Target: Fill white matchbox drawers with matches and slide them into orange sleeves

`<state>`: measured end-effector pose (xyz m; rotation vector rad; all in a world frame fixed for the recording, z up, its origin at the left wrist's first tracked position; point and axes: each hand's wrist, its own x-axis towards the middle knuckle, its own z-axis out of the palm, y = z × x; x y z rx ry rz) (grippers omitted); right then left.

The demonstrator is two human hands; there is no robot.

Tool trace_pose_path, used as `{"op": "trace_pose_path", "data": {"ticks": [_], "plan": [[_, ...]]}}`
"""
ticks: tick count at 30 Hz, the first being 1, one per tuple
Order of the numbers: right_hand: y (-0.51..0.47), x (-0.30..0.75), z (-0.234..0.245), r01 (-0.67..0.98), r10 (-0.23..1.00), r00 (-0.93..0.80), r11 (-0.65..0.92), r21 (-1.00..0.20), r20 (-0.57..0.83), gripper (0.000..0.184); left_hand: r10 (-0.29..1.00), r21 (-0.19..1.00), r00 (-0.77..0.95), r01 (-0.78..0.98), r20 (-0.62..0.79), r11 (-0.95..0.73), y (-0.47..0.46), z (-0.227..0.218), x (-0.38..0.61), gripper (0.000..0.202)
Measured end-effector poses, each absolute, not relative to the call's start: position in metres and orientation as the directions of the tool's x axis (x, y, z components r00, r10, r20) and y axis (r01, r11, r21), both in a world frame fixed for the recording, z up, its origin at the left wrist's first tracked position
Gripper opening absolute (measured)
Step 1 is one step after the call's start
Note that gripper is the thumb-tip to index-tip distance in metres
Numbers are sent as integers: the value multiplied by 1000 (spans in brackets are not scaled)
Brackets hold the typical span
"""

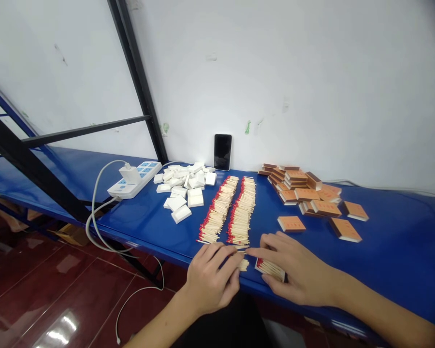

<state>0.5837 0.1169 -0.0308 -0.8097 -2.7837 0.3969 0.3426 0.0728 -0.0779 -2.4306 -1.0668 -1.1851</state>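
Note:
At the table's front edge, my left hand (213,278) is curled over a small bunch of matches (243,265), whose pale ends stick out past its fingers. Beside it, my right hand (293,268) has its thumb and fingers around a white matchbox tray (270,269) filled with red-headed matches. Its index finger reaches left toward the loose matches. Just beyond both hands lie two long rows of matches, a left row (219,208) and a right row (242,210), their red heads facing left. The left palm is hidden.
White matchbox trays (181,214) are heaped at the left, orange matchbox sleeves (326,208) at the right. A phone (223,152) leans on the wall. A power strip (136,180) with white cables sits far left, near a black metal frame (139,72).

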Motion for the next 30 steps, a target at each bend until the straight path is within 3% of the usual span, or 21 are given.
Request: {"op": "trace_pose_path", "data": {"ticks": [13,19,24,30], "plan": [[117,582,-23,473,525,-841,830,-295,130,38,555,170,405,677,726,-716,71,-77,341,35],[117,583,-26,477,525,-843,829,-293,114,42,591,261,356,651,724,-712,70,-72,344,31],[118,586,-31,468,535,-824,828,-310,186,56,623,318,342,632,704,-706,69,-70,344,28],[118,586,-32,456,522,-810,847,-273,268,60,680,378,346,629,647,-680,68,-70,343,25]]}}
